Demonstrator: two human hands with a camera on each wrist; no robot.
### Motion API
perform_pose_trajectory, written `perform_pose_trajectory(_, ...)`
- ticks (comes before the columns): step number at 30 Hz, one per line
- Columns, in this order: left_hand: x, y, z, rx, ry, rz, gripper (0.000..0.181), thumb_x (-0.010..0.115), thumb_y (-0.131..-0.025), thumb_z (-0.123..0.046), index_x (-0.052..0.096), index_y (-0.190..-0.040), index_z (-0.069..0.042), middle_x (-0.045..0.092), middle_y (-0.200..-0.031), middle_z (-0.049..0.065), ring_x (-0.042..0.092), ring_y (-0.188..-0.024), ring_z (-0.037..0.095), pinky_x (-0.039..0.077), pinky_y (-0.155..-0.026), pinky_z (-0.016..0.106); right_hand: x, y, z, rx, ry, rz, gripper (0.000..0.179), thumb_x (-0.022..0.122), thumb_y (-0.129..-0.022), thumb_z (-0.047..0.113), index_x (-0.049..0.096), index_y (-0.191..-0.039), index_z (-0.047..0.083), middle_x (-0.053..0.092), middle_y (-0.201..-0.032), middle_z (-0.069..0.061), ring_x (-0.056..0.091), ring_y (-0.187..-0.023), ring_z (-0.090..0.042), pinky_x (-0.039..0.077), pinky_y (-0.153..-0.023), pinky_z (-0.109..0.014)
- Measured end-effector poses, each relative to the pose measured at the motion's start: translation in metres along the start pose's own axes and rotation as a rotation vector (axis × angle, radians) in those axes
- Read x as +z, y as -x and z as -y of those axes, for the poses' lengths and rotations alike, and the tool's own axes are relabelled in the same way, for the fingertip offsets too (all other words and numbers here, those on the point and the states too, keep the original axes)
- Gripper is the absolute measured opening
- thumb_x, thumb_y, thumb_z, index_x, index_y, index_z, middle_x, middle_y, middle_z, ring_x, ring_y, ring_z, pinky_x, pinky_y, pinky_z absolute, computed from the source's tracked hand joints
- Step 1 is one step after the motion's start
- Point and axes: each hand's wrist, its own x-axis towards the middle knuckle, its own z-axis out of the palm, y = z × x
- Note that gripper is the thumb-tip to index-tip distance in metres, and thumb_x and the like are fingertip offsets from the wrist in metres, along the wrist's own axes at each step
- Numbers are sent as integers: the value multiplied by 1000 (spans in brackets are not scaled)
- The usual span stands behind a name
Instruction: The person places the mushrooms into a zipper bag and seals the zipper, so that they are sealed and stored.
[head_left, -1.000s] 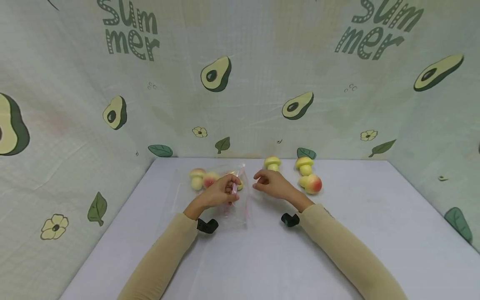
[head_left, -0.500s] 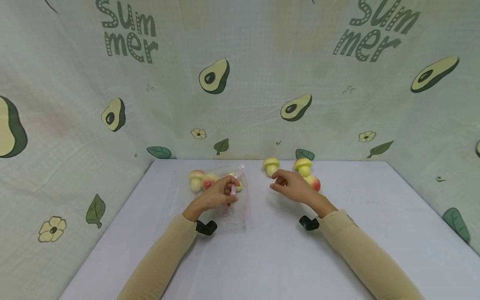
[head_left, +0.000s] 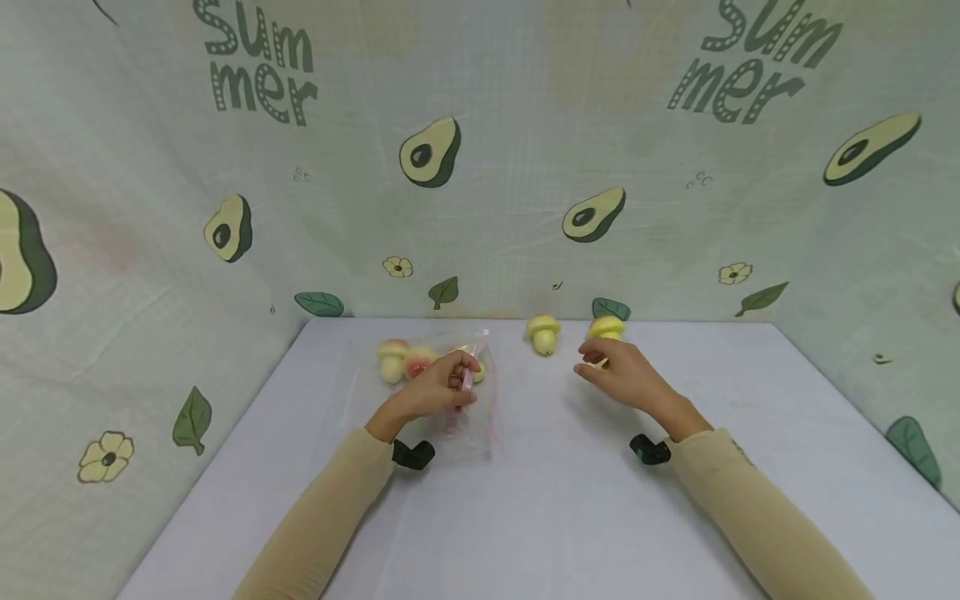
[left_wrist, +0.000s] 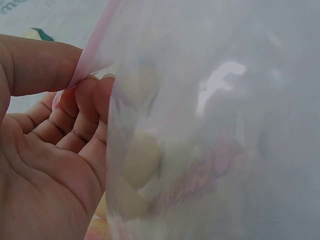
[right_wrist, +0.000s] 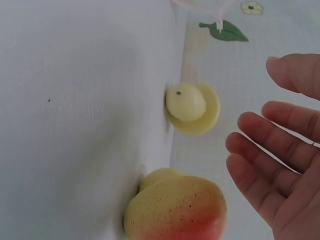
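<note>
My left hand (head_left: 435, 387) pinches the pink zip edge (left_wrist: 98, 42) of a clear plastic zip bag (head_left: 474, 440), thumb on one side and fingertips on the other. Inside the bag, behind the hand, lie several toy mushrooms (head_left: 392, 367), yellow and some with red caps. My right hand (head_left: 626, 377) hovers with relaxed, parted fingers and nothing in them. Close to it in the right wrist view are a red-and-yellow mushroom (right_wrist: 175, 207) and a pale yellow mushroom (right_wrist: 187, 105). From the head view, the right hand hides the red-capped one and overlaps the yellow mushroom (head_left: 606, 325) behind it.
Another yellow mushroom (head_left: 543, 335) stands near the back edge of the white table (head_left: 525, 517), between bag and right hand. A printed cloth (head_left: 510, 158) with avocados and leaves hangs right behind that edge and along both sides.
My right hand has moved right, away from the bag and past the middle yellow mushroom to the mushrooms on the right. The left hand stays at the bag's edge.
</note>
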Motion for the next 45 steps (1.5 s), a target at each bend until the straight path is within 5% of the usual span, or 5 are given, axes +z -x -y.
perform_pose_trajectory(14, 0, 2, 1, 21, -3, 3, 43, 66, -84, 7, 42, -119, 12, 45, -78, 12, 51, -60, 15, 53, -60, 42, -18, 5, -23, 105, 81, -35, 44, 65, -91, 29, 60, -120, -3, 61, -116, -19, 56, -107, -36, 45, -91, -52)
perform_pose_trajectory(20, -1, 1, 1, 23, -2, 2, 42, 66, -84, 7, 42, -118, 12, 45, -76, 9, 51, -60, 15, 53, -61, 47, -24, 7, -32, 103, 84, -37, 48, 65, -91, 32, 58, -121, -4, 58, -121, -22, 51, -113, -37, 42, -93, -54)
perform_pose_trajectory(27, 0, 3, 0, 13, 22, 5, 44, 65, -84, 8, 41, -120, 13, 45, -78, 8, 51, -60, 16, 52, -58, 35, -28, 9, -40, 122, 63, -7, 50, 68, -88, 31, 57, -122, -4, 54, -126, -23, 47, -117, -38, 39, -94, -55)
perform_pose_trajectory(45, -1, 1, 1, 17, 3, -2, 43, 66, -84, 7, 41, -119, 12, 45, -76, 7, 51, -60, 17, 53, -59, 40, -31, 13, -63, 123, 11, 64, 56, 74, -84, 25, 53, -127, -5, 50, -128, -25, 50, -111, -39, 43, -92, -54)
